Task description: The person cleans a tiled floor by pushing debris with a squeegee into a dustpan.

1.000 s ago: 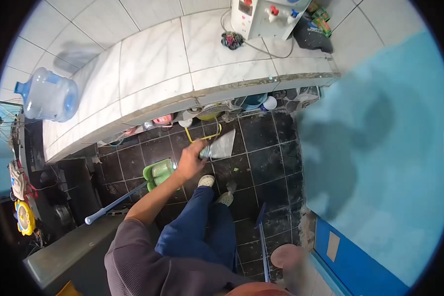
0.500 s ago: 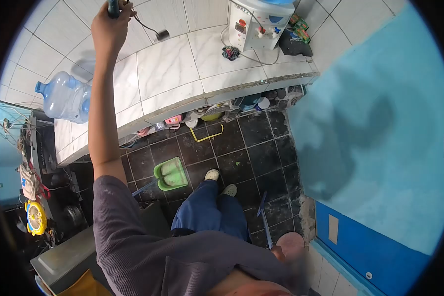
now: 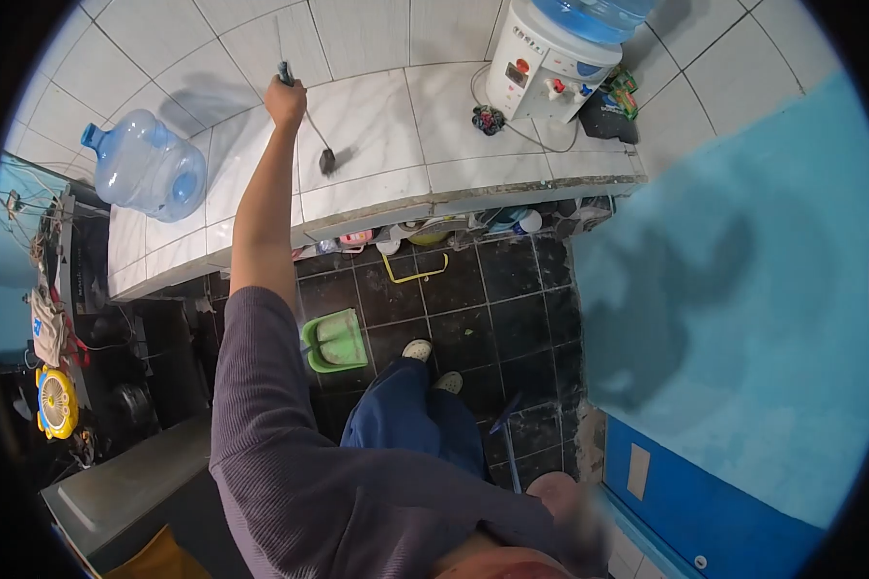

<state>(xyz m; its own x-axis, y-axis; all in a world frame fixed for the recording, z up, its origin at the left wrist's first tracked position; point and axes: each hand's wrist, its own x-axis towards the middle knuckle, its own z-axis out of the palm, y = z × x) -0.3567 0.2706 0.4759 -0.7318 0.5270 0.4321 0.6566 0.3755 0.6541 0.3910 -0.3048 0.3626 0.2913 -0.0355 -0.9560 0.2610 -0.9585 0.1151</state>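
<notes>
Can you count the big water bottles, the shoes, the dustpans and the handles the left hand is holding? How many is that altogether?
Big water bottles: 2 (one lying on the counter, one on the water dispenser)
Shoes: 2
Green dustpan: 1
Dark handle in the left hand: 1
Total: 6

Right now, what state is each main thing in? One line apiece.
Left hand: closed around a dark handle.
Blue bottle: on the counter, looks empty.
Water dispenser: upright, second bottle fitted on top.
Green dustpan: open side up on the floor.
Yellow fan: running or stopped, cannot tell.
Pale clogs: worn.
</notes>
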